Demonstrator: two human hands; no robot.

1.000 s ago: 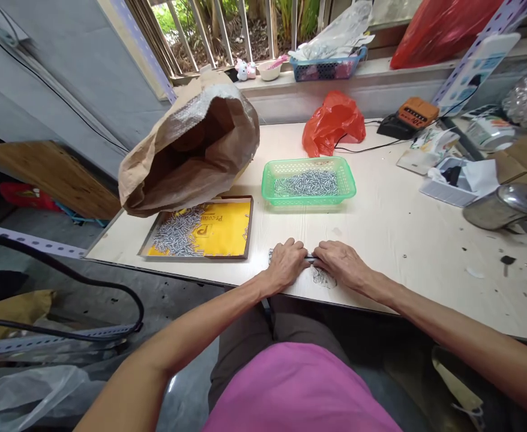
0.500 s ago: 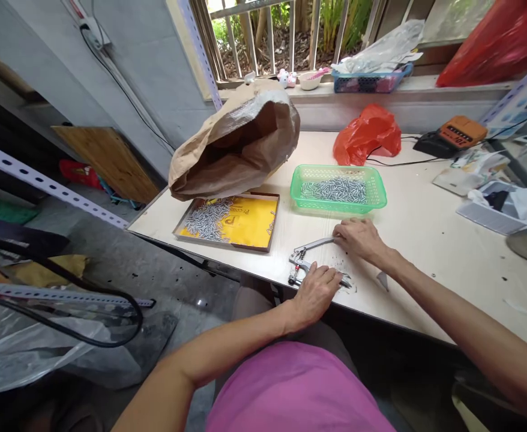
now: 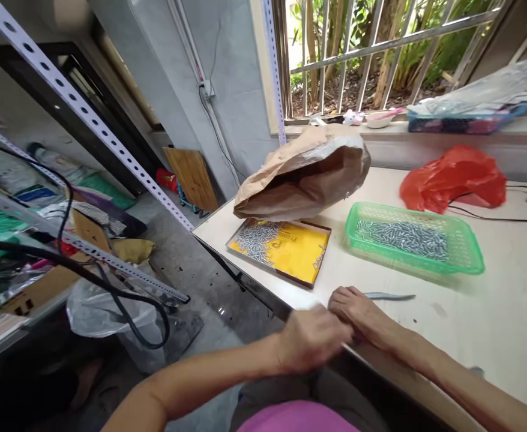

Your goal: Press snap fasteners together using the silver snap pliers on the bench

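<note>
A pale tabletop (image 3: 524, 288) runs beneath a barred window (image 3: 374, 51), which lies at twelve o'clock from the right hand (image 3: 356, 309); all clock directions here are taken from that hand. The right hand is at the near edge of the tabletop, knuckles up and fingers bent inward. A slim grey handle (image 3: 392, 296) shows beyond it, between two and three o'clock, lying low over the tabletop; whether the fingers have hold of it is hidden. The left hand (image 3: 313, 339), at eight o'clock, is blurred and looks curled, its fingertips close against the right hand; how tightly it is closed and what it holds cannot be told. At ten o'clock a shallow box (image 3: 322, 255) with a yellow base carries a heap of small metal pieces (image 3: 257, 240), mostly at its far left. An open-mouthed brown paper bag (image 3: 299, 207) lies on its side at eleven o'clock, overlapping the box's far edge in view. Between one and two o'clock is a green basket (image 3: 468, 255) with more small metal pieces inside, and past it, in the same direction, a crumpled red plastic bag (image 3: 452, 180).
</note>
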